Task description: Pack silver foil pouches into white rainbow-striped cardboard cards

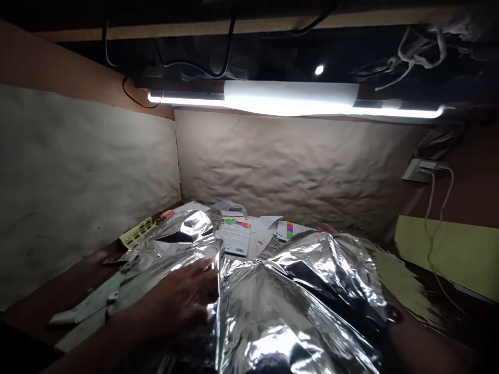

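Currently the silver foil (257, 301) is lying under the left hand (185, 293), whose loosely extended, apparently unclasped fingers are resting nearer its straight, forward-running fold or edge, and is stretching rightward to the right hand (403, 327), whose blurred grip I cannot tell.

A crumpled silver foil sheet (265, 311) lay before a white rectangular printed card (235, 236). Behind both stood a wrinkled beige paper-covered wall (292, 161); ragged yellow paper (401, 283) lay right of the foil.
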A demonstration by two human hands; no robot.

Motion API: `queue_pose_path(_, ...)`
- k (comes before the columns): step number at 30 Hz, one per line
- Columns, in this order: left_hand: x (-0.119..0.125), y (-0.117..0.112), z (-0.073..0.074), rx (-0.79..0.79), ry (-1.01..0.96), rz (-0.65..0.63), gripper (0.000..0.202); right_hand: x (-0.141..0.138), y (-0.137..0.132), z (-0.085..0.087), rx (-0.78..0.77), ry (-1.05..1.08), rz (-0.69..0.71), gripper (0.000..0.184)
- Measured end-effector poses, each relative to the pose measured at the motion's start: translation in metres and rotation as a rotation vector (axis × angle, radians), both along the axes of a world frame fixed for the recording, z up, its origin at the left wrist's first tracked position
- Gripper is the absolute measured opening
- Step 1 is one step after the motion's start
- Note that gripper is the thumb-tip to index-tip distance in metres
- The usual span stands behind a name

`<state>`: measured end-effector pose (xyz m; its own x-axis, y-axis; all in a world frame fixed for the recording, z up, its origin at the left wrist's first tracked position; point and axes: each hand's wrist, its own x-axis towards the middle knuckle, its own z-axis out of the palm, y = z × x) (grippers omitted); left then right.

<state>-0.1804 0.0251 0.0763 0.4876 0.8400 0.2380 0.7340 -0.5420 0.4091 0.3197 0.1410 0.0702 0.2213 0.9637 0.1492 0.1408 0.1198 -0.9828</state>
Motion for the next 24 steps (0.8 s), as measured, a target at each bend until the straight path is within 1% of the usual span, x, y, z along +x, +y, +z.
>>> queue_pose_path(2,-0.01,-0.004,-0.017,-0.129,0.151,0.019,0.069,-0.001,0.007,0.002,-0.057,0.067,0.14,0.06)
queue_pose_path(4,-0.037,0.006,-0.027,-0.219,0.3,0.054,0.071,0.002,0.02,0.006,-0.123,0.117,0.265,0.066)
queue_pose_path(6,-0.073,0.023,-0.032,-0.217,0.377,0.05,0.068,0.009,0.034,0.012,-0.188,0.123,0.34,0.067)
queue_pose_path(8,-0.108,0.037,-0.032,-0.186,0.38,0.07,0.06,0.019,0.047,0.015,-0.256,0.082,0.382,0.058)
queue_pose_path(10,-0.129,0.043,-0.031,-0.146,0.343,0.115,0.056,0.029,0.058,0.016,-0.317,-0.005,0.39,0.051)
queue_pose_path(11,-0.132,0.043,-0.031,-0.112,0.32,0.145,0.054,0.034,0.064,0.015,-0.337,-0.06,0.379,0.05)
queue_pose_path(12,-0.129,0.04,-0.031,-0.067,0.298,0.173,0.053,0.037,0.07,0.014,-0.343,-0.119,0.356,0.051)
queue_pose_path(13,-0.119,0.034,-0.033,-0.018,0.277,0.193,0.051,0.039,0.076,0.013,-0.334,-0.178,0.324,0.052)
queue_pose_path(14,-0.104,0.026,-0.036,0.037,0.255,0.203,0.049,0.039,0.083,0.012,-0.31,-0.236,0.285,0.052)
queue_pose_path(15,-0.083,0.016,-0.04,0.079,0.239,0.193,0.05,0.038,0.091,0.011,-0.277,-0.295,0.242,0.053)
queue_pose_path(16,-0.059,0.005,-0.045,0.082,0.218,0.143,0.053,0.034,0.099,0.01,-0.236,-0.354,0.2,0.054)
queue_pose_path(18,-0.009,-0.017,-0.058,0.016,0.232,-0.041,0.068,0.022,0.113,0.006,-0.147,-0.474,0.126,0.054)
queue_pose_path(19,0.014,-0.027,-0.065,-0.018,0.273,-0.191,0.069,0.014,0.118,0.003,-0.106,-0.536,0.095,0.052)
queue_pose_path(20,0.031,-0.033,-0.072,-0.021,0.298,-0.262,0.062,0.004,0.121,-0.001,-0.069,-0.596,0.069,0.048)
queue_pose_path(21,0.044,-0.037,-0.08,-0.032,0.32,-0.299,0.057,-0.005,0.121,-0.005,-0.036,-0.656,0.047,0.045)
queue_pose_path(22,0.052,-0.038,-0.087,-0.043,0.338,-0.333,0.053,-0.015,0.119,-0.011,-0.009,-0.712,0.032,0.042)
queue_pose_path(24,0.056,-0.034,-0.101,-0.071,0.361,-0.342,0.051,-0.032,0.106,-0.022,0.036,-0.814,0.02,0.04)
